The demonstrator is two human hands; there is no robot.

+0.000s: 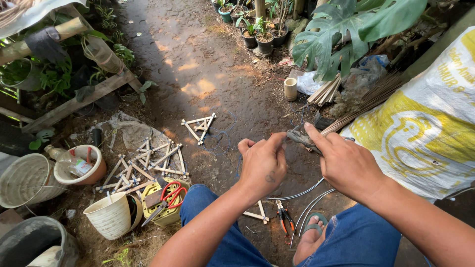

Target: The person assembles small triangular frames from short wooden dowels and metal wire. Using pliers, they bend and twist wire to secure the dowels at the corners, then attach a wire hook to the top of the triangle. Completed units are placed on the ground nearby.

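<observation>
Right hand (346, 165) grips pliers (301, 137); left hand (262, 165) pinches thin blue wire (217, 143); next, the twist needs steady tension.

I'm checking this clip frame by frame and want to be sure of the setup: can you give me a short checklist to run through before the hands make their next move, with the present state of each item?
1. Right hand grips the grey tool: ok, index finger lies along it.
2. Left hand pinches something thin: cannot tell what, too fine to see.
3. Hands close together over the ground: ok.
4. Small orange-handled pliers within reach by the foot: ok.
5. Red-handled scissors resting on the yellow-green container: ok.
6. Finished stick frames lying apart from the hands: ok.
</observation>
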